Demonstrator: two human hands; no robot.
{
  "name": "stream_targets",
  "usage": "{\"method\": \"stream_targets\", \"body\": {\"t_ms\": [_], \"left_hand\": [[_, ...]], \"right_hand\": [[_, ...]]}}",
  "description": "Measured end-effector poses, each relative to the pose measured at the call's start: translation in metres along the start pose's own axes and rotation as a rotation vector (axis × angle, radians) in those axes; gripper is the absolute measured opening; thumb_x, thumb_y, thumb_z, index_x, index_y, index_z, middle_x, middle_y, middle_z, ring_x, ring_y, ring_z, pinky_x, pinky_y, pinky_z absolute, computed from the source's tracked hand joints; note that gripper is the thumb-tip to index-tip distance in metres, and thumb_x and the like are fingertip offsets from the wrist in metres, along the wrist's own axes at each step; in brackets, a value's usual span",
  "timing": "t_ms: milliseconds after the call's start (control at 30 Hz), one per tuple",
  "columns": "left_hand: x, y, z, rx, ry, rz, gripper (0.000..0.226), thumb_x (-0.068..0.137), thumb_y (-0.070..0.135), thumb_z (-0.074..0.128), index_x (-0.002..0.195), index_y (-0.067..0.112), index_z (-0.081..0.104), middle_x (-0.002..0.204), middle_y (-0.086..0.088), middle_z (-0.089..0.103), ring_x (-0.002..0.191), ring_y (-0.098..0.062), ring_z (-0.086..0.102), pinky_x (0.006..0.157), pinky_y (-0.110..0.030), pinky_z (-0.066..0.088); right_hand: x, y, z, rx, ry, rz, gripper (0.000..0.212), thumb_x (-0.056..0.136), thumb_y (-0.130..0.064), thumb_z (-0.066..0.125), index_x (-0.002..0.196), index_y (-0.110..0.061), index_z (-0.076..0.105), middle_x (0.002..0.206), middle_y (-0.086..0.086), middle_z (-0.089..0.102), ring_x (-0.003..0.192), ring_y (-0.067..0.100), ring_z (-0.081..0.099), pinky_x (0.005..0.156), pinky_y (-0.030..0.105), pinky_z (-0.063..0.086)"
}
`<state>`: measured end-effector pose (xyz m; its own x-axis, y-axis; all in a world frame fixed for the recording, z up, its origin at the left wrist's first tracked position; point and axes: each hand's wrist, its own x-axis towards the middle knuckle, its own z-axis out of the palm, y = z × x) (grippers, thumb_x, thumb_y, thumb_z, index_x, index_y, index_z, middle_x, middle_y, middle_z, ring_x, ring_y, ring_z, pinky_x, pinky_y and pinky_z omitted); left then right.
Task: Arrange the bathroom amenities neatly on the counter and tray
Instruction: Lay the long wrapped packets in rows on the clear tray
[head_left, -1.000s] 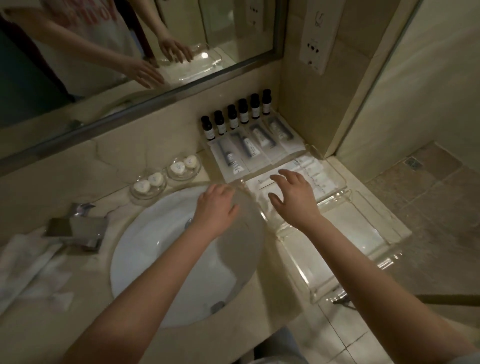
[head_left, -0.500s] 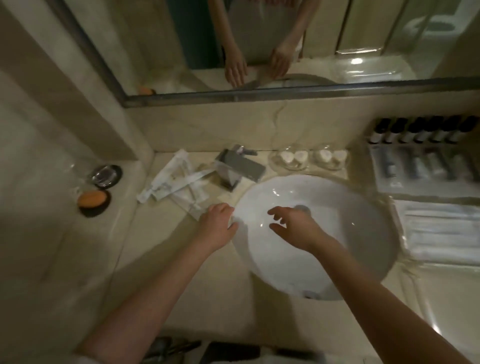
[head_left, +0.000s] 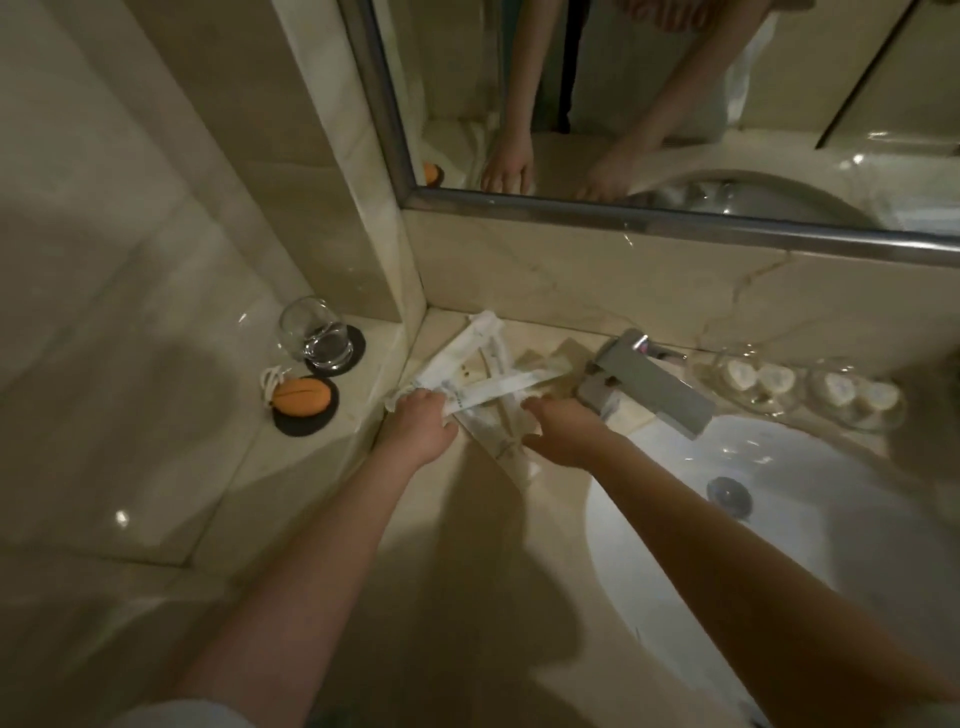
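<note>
Counter (head_left: 467, 545) of pale marble carries everything, with the white sink (head_left: 779, 545) sunk into its right side. The mirror (head_left: 675, 78) above shows both arms from the front. The square steel faucet (head_left: 649, 384) stands behind the basin. Just left of it, pushed into the back corner, lie the amenity packets (head_left: 488, 358), the things in hand. They are long, flat white sachets with faint print, crossed over one another in a loose heap, so they look tossed down and not laid out. Both hands meet at the near edge of that heap, probably to gather it into 1 squared bundle. The left hand (head_left: 421, 428) has its grip closed on the near ends at the left, fingers curled down over them. The right hand (head_left: 569, 431) reaches in from the sink side with its grip apart, fingers stretched and tips touching the packets, as if to steady or sweep them. No tray is in view. On the lower side ledge to the left a clear glass (head_left: 311, 332) stands on a black coaster, and just in front of it an orange oval item (head_left: 301, 397) sits on a 2nd coaster, paired as if already set. Right of the faucet, 2 glass dishes (head_left: 758, 384) each hold 2 small white soaps (head_left: 740, 374), side by side along the wall.
</note>
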<state>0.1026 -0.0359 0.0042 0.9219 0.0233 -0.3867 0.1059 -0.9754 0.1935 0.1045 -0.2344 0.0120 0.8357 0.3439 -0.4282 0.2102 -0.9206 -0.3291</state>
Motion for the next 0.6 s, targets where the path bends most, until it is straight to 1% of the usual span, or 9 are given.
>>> {"method": "stream_targets", "body": {"t_ms": [67, 133, 200, 267, 333, 400, 500, 533, 600], "left_hand": [[0.013, -0.001, -0.003, -0.012, -0.002, -0.003, 0.045, 0.087, 0.034, 0.052, 0.127, 0.015, 0.049, 0.130, -0.012, 0.048, 0.120, -0.033, 0.044, 0.091, -0.042, 0.042], [0.026, -0.002, -0.001, -0.024, -0.023, -0.006, 0.047, 0.086, 0.036, 0.052, 0.129, 0.017, 0.047, 0.131, -0.010, 0.047, 0.122, -0.032, 0.042, 0.092, -0.043, 0.041], [0.037, -0.004, 0.002, -0.042, -0.029, -0.017, 0.045, 0.086, 0.035, 0.052, 0.128, 0.018, 0.048, 0.129, -0.010, 0.049, 0.121, -0.032, 0.043, 0.095, -0.044, 0.041], [0.046, -0.008, 0.007, -0.070, -0.023, 0.000, 0.040, 0.085, 0.030, 0.053, 0.124, 0.017, 0.051, 0.126, -0.010, 0.052, 0.117, -0.031, 0.045, 0.095, -0.043, 0.043], [0.051, -0.012, 0.010, -0.092, -0.008, 0.021, 0.036, 0.084, 0.027, 0.056, 0.118, 0.018, 0.052, 0.122, -0.008, 0.054, 0.116, -0.029, 0.046, 0.094, -0.041, 0.042], [0.055, -0.015, 0.009, -0.127, 0.011, 0.030, 0.037, 0.082, 0.030, 0.057, 0.117, 0.019, 0.054, 0.122, -0.005, 0.053, 0.117, -0.028, 0.046, 0.095, -0.040, 0.042], [0.062, -0.019, 0.001, -0.156, 0.133, 0.038, 0.040, 0.088, 0.030, 0.049, 0.125, 0.015, 0.051, 0.128, -0.007, 0.050, 0.116, -0.028, 0.047, 0.099, -0.041, 0.040], [0.066, -0.020, -0.002, -0.168, 0.197, 0.034, 0.038, 0.090, 0.025, 0.046, 0.126, 0.012, 0.051, 0.130, -0.009, 0.050, 0.117, -0.028, 0.047, 0.100, -0.040, 0.039], [0.072, -0.021, -0.008, -0.279, 0.300, -0.029, 0.035, 0.093, 0.015, 0.041, 0.125, 0.009, 0.052, 0.130, -0.011, 0.051, 0.118, -0.029, 0.048, 0.100, -0.037, 0.039]], "right_hand": [[0.021, -0.006, -0.005, -0.039, 0.041, -0.013, 0.061, 0.090, -0.031, 0.054, 0.143, -0.016, 0.028, 0.146, 0.011, 0.036, 0.130, 0.031, 0.039, 0.100, 0.046, 0.044], [0.043, -0.009, -0.009, -0.080, 0.040, -0.028, 0.062, 0.090, -0.032, 0.053, 0.144, -0.018, 0.026, 0.149, 0.008, 0.032, 0.135, 0.030, 0.031, 0.102, 0.048, 0.039], [0.064, -0.011, -0.011, -0.135, 0.007, -0.040, 0.063, 0.089, -0.038, 0.053, 0.143, -0.019, 0.026, 0.147, 0.006, 0.034, 0.134, 0.030, 0.033, 0.103, 0.048, 0.037], [0.083, -0.013, -0.012, -0.193, -0.011, -0.062, 0.059, 0.089, -0.041, 0.053, 0.140, -0.019, 0.034, 0.142, 0.006, 0.042, 0.130, 0.029, 0.039, 0.104, 0.047, 0.035], [0.096, -0.017, -0.013, -0.261, -0.001, -0.099, 0.050, 0.088, -0.040, 0.053, 0.133, -0.019, 0.044, 0.133, 0.007, 0.049, 0.124, 0.028, 0.042, 0.104, 0.047, 0.035], [0.105, -0.019, -0.013, -0.317, -0.002, -0.129, 0.042, 0.088, -0.035, 0.053, 0.126, -0.017, 0.050, 0.126, 0.008, 0.052, 0.119, 0.028, 0.045, 0.101, 0.045, 0.036], [0.115, -0.018, -0.010, -0.317, -0.002, -0.124, 0.030, 0.088, -0.029, 0.052, 0.114, -0.012, 0.055, 0.114, 0.009, 0.058, 0.108, 0.026, 0.051, 0.097, 0.041, 0.039], [0.116, -0.017, -0.011, -0.278, -0.004, -0.115, 0.028, 0.088, -0.028, 0.053, 0.111, -0.011, 0.056, 0.112, 0.009, 0.059, 0.105, 0.025, 0.053, 0.094, 0.039, 0.040], [0.116, -0.011, -0.016, -0.168, 0.015, -0.085, 0.024, 0.088, -0.029, 0.054, 0.105, -0.013, 0.058, 0.107, 0.007, 0.060, 0.098, 0.024, 0.057, 0.083, 0.036, 0.044]]}}
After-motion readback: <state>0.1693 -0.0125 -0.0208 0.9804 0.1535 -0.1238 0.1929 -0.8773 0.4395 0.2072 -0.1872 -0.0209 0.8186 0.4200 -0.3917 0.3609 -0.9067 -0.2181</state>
